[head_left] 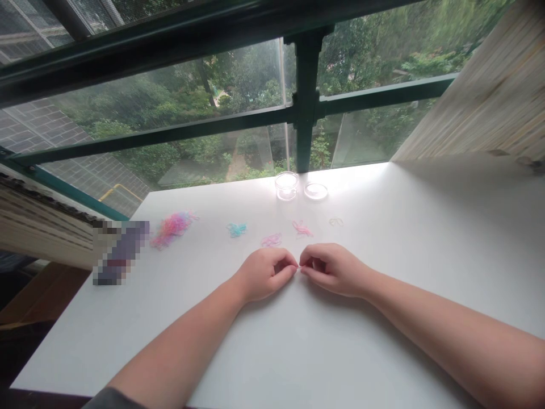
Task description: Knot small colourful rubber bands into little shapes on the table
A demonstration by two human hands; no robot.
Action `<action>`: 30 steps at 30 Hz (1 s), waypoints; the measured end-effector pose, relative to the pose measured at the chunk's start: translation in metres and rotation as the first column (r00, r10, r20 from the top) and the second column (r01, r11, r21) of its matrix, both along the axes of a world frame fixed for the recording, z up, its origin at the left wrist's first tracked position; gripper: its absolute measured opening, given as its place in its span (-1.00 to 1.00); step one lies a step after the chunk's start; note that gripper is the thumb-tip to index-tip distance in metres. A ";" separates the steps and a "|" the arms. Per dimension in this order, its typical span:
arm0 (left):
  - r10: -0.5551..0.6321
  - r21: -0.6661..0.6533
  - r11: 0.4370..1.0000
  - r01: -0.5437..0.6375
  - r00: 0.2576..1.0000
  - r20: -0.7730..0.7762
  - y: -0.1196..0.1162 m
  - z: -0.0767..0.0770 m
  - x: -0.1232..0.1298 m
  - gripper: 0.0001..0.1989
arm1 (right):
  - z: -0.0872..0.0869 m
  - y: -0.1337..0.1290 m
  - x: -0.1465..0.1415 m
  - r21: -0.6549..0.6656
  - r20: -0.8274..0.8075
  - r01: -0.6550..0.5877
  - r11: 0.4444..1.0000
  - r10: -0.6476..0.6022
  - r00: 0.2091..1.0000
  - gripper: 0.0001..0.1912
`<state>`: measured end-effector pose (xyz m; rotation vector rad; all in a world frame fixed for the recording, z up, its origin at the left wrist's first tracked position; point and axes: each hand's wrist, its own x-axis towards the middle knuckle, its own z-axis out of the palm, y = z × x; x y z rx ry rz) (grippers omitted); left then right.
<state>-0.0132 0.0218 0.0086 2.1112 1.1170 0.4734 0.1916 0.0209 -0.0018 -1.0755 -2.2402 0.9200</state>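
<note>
My left hand and my right hand meet fingertip to fingertip over the white table. Each pinches something tiny and pale between thumb and forefinger, too small to make out. Just beyond them lie a small purple pile of bands and a pink pile. A turquoise pile sits further left, and a few pale bands lie to the right. The large mixed-colour heap is at the far left.
A clear round container and a clear round lid stand at the back edge of the white table, by the window. A pixelated patch covers something at the left edge. Curtains hang on both sides.
</note>
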 end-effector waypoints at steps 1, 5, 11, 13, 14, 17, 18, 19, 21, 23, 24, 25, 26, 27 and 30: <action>0.001 0.000 1.000 -0.001 1.000 -0.004 0.000 0.000 0.000 -0.87 | 0.000 0.000 0.000 -0.001 0.004 0.000 1.000 0.000 1.000 -0.96; -0.004 -0.008 1.000 0.004 1.000 -0.006 0.000 0.000 0.000 -0.88 | 0.001 0.000 0.000 -0.007 0.014 0.000 1.000 0.000 1.000 -0.96; -0.006 -0.010 1.000 0.006 1.000 -0.002 0.001 -0.001 -0.001 -0.88 | 0.003 0.000 0.000 -0.024 0.021 -0.004 1.000 0.004 1.000 -0.94; -0.012 -0.011 1.000 0.012 1.000 -0.003 0.001 -0.001 -0.001 -0.88 | 0.003 0.000 0.000 -0.024 0.020 -0.006 1.000 0.006 1.000 -0.95; -0.014 -0.011 1.000 0.014 1.000 -0.004 0.001 -0.001 -0.001 -0.88 | 0.003 0.000 0.000 -0.022 0.018 -0.007 1.000 0.008 1.000 -0.95; -0.014 -0.012 1.000 0.014 1.000 -0.010 0.001 0.000 -0.001 -0.88 | 0.003 0.000 0.000 -0.015 0.011 -0.008 1.000 0.008 1.000 -0.95; -0.013 -0.014 1.000 0.012 1.000 -0.011 0.001 0.000 -0.001 -0.88 | 0.003 0.000 0.000 -0.014 0.010 -0.008 1.000 0.008 1.000 -0.95; -0.011 -0.015 1.000 0.011 1.000 -0.012 0.000 0.000 -0.001 -0.88 | 0.003 0.000 0.000 -0.012 0.009 -0.008 1.000 0.008 1.000 -0.95; -0.009 -0.020 1.000 0.009 1.000 -0.014 0.000 0.000 -0.001 -0.87 | 0.002 0.000 0.000 -0.010 0.008 -0.008 1.000 0.008 1.000 -0.95; -0.008 -0.021 1.000 0.008 1.000 -0.015 0.000 0.000 -0.001 -0.88 | 0.002 0.000 -0.001 -0.011 0.006 -0.010 1.000 0.010 1.000 -0.95; -0.008 -0.019 1.000 0.008 1.000 -0.016 0.000 0.000 0.000 -0.88 | 0.002 0.000 -0.001 -0.011 0.005 -0.010 1.000 0.010 1.000 -0.95; -0.007 -0.017 1.000 0.007 1.000 -0.016 0.000 0.000 -0.001 -0.88 | 0.003 0.000 -0.001 -0.012 0.003 -0.009 1.000 0.009 1.000 -0.95; -0.008 -0.014 1.000 0.008 1.000 -0.016 0.000 0.000 -0.001 -0.88 | 0.003 0.000 -0.001 -0.013 0.002 -0.009 1.000 0.009 1.000 -0.95; -0.009 -0.012 1.000 0.009 1.000 -0.015 0.000 0.000 -0.001 -0.88 | 0.003 0.000 -0.001 -0.015 0.002 -0.006 1.000 0.006 1.000 -0.95; -0.012 -0.012 1.000 0.012 1.000 -0.013 0.000 -0.001 -0.001 -0.88 | 0.003 0.000 -0.001 -0.021 0.004 0.001 1.000 -0.001 1.000 -0.95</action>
